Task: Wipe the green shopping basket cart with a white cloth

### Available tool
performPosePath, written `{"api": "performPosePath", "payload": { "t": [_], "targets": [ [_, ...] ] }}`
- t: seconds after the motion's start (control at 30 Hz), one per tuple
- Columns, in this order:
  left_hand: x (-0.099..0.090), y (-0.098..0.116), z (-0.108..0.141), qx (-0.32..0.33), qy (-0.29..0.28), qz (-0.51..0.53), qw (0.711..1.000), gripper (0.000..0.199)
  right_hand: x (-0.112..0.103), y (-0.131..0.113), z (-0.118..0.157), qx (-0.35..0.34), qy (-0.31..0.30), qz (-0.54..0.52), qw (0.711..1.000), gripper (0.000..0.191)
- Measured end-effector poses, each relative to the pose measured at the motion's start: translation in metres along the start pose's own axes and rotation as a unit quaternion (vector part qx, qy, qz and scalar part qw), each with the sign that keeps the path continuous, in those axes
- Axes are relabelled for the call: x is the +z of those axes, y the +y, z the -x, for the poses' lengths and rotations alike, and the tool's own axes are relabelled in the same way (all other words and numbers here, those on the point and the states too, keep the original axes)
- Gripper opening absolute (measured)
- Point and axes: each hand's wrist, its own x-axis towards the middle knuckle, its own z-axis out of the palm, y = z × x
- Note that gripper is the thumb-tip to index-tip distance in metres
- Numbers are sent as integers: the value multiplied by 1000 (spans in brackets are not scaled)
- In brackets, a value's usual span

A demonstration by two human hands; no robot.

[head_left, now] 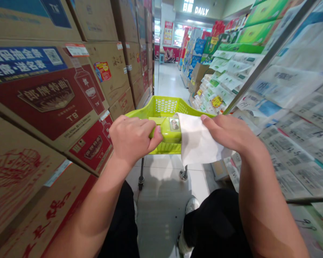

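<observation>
A lime-green shopping cart (pixel 165 137) stands in front of me, its handle crossing at waist height. My left hand (pixel 134 138) is wrapped round the left part of that handle, thumb pressed along it. A white cloth (pixel 195 143) hangs over the handle's right part. On top of the cloth lies my right hand (pixel 226 130), its fingers curled over so that cloth and handle are both in its grip; the fingertips are hidden. A small picture label (pixel 174 124) shows on the handle between the hands. The perforated basket (pixel 165 105) lies beyond it.
Stacked cardboard cartons (pixel 54 93) rise close on the left. Along the right are piled plastic-wrapped packs (pixel 290 143) behind a slanted metal post (pixel 271 57). An open carton (pixel 199 77) sits farther up the aisle. Pale tiled floor (pixel 169 80) runs ahead between both sides.
</observation>
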Motion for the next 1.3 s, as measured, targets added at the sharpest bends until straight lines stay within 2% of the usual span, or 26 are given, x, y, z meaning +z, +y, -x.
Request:
{"api": "performPosePath", "payload": {
  "t": [0.07, 0.17, 0.27, 0.4, 0.53, 0.6, 0.73, 0.8, 0.87, 1.0, 1.1, 1.2, 1.3],
  "targets": [
    [1, 0, -1, 3, -4, 0, 1000, 39, 11, 1, 4, 2, 70, 4, 998, 73],
    [2, -1, -2, -5, -14, 0, 1000, 41, 35, 4, 10, 0, 211, 13, 977, 64],
    [3, -2, -3, -13, -17, 10, 1000, 40, 58, 11, 10, -15, 279, 2, 960, 58],
    [4, -3, -2, -5, -2, 6, 1000, 40, 68, 17, 10, -39, 288, -11, 957, 54],
    [4, -1, -1, 5, 8, -4, 1000, 39, 49, 12, 12, -17, 247, 11, 969, 53],
    [3, -1, -1, 4, 14, -3, 1000, 39, 32, 7, 12, -5, 190, 29, 981, 53],
    [-1, -2, 0, 12, 6, -5, 1000, 38, 1, 3, 7, -9, 20, 38, 999, 57],
    [-2, -3, 1, 16, 7, -2, 1000, 37, -5, 3, 6, -10, -19, 20, 1000, 57],
    [-1, -4, 1, 4, 2, 15, 1000, 37, -3, 3, 9, -6, 6, 8, 1000, 58],
    [5, -10, 0, -19, -14, 44, 999, 37, 22, 3, 21, 11, 163, 10, 987, 59],
    [9, -16, 1, -17, -14, 43, 999, 37, 44, 7, 27, -26, 245, 13, 969, 52],
    [11, -21, 1, -13, -13, 45, 999, 38, 58, 12, 28, -69, 287, 19, 955, 48],
    [11, -22, 0, -9, -10, 42, 999, 39, 59, 12, 28, -59, 297, 22, 953, 48]
  ]
}}
